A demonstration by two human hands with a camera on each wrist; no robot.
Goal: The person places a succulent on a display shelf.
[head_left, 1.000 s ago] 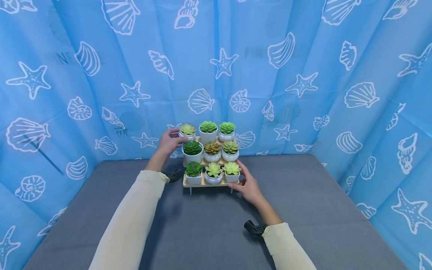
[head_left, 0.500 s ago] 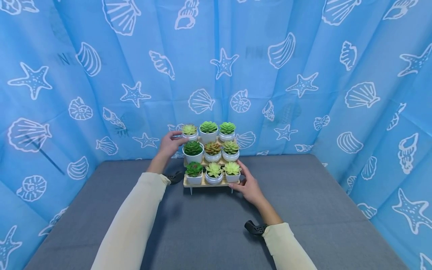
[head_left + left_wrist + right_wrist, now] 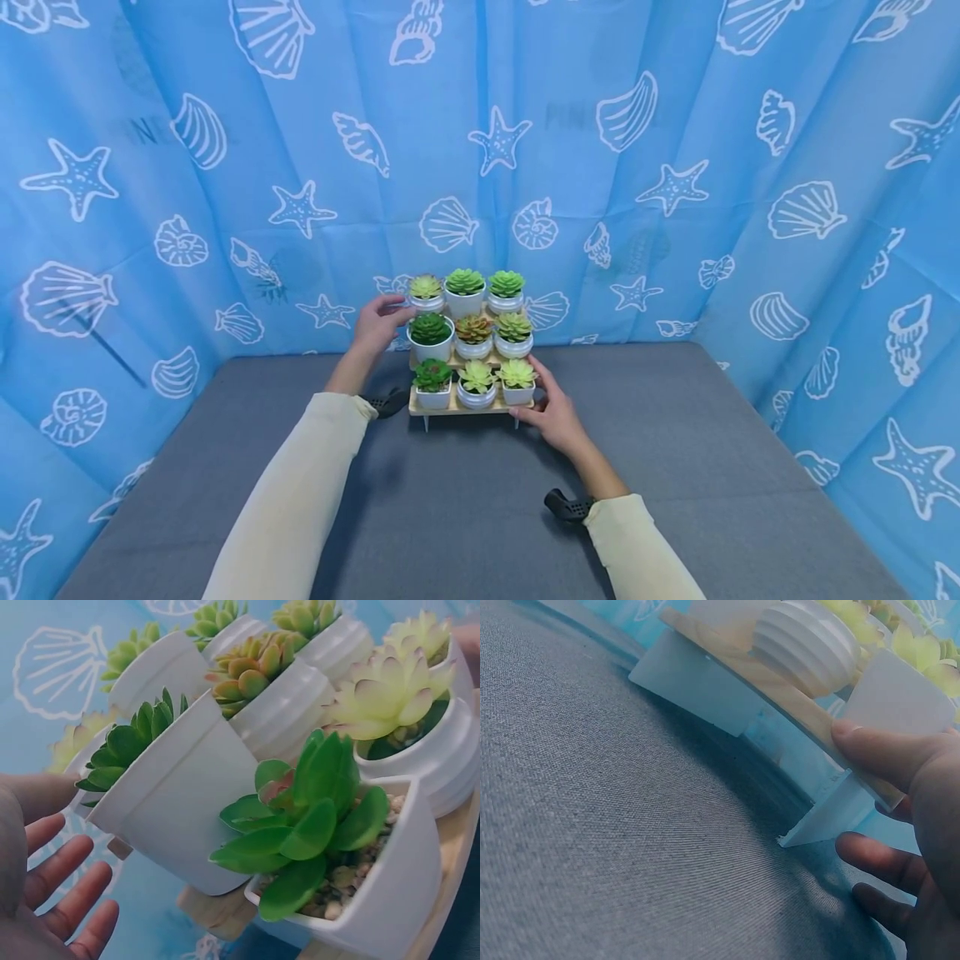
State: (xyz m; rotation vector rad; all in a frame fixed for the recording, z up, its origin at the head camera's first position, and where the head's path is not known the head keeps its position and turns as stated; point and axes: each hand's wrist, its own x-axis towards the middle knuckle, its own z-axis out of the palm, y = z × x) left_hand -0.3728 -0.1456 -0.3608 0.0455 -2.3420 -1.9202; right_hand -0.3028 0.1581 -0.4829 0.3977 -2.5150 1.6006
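Note:
A three-tier wooden plant stand (image 3: 450, 410) carries several potted succulents in white pots. My left hand (image 3: 375, 327) is beside its upper left corner. The thumb reaches to the pale succulent (image 3: 426, 287) on the top tier, at the left; I cannot tell whether it touches the pot. In the left wrist view the other fingers (image 3: 69, 879) are spread, next to the dark green succulent's pot (image 3: 180, 802). My right hand (image 3: 553, 417) grips the front right corner of the stand, thumb on the board's edge (image 3: 795, 712) and a finger partly hidden behind it.
The stand rests on a grey cloth-covered table (image 3: 480, 508). A blue curtain (image 3: 570, 200) with white shells and starfish hangs close behind it and along both sides. A translucent leg (image 3: 829, 814) holds up the lowest board.
The pale succulent at the top left has slid right, closer to the green one beside it. My left hand moved slightly right and its fingers loosened. The right hand kept its place.

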